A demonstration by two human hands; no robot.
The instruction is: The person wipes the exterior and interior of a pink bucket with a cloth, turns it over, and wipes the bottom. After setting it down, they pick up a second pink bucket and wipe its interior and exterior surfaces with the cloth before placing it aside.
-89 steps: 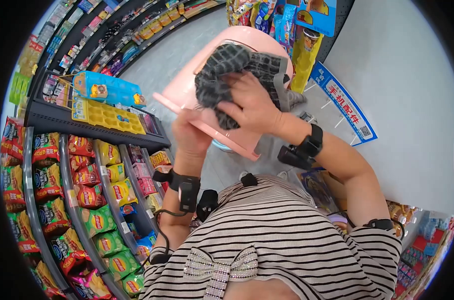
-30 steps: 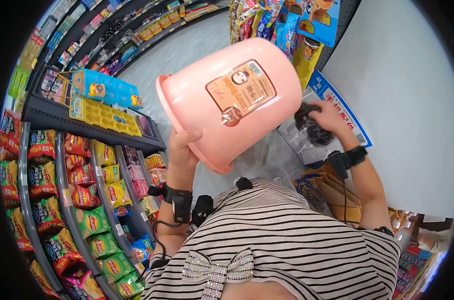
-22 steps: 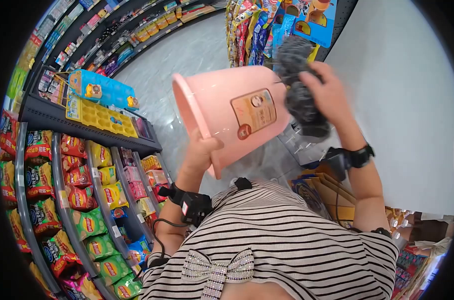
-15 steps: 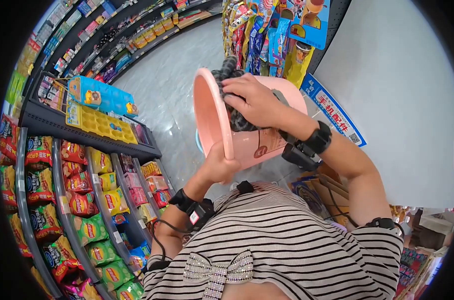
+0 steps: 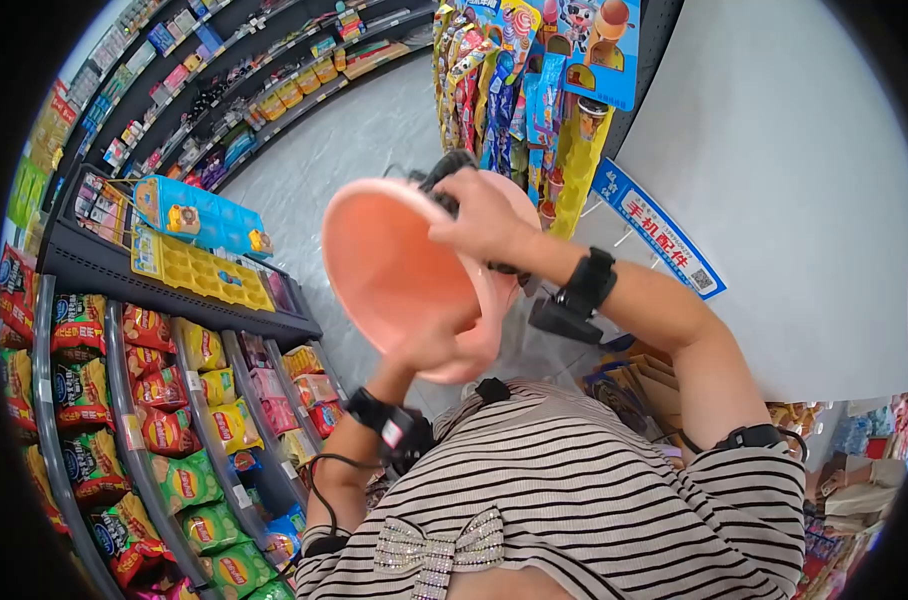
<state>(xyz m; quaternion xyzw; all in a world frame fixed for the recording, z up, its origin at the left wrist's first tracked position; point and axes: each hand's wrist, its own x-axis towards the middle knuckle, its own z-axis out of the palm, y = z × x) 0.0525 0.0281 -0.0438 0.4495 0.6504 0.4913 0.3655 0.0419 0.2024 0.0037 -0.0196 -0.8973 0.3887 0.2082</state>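
Observation:
Tilted on its side in front of my chest is a pink plastic bucket (image 5: 389, 255), its open mouth turned to the left and toward me. My left hand (image 5: 442, 348) grips the near lower part of its rim, fingers wrapped over the edge. Up at the far rim, my right hand (image 5: 482, 215) is closed on a dark grey cloth (image 5: 448, 172) and presses it against the bucket's outside. Most of the cloth is hidden behind the hand and the rim, and both are slightly blurred.
Snack bags (image 5: 169, 410) fill sloping racks on the left. A blue toy box (image 5: 202, 215) sits on the shelf end. Candy packets (image 5: 504, 110) hang ahead, near a blue-and-white sign (image 5: 659, 228) on a white surface (image 5: 804, 200). Cardboard boxes (image 5: 639, 390) stand low right.
The bucket has moved left and turned so more of its inside shows. My right hand has shifted with the cloth toward the far rim; my left hand keeps the near rim.

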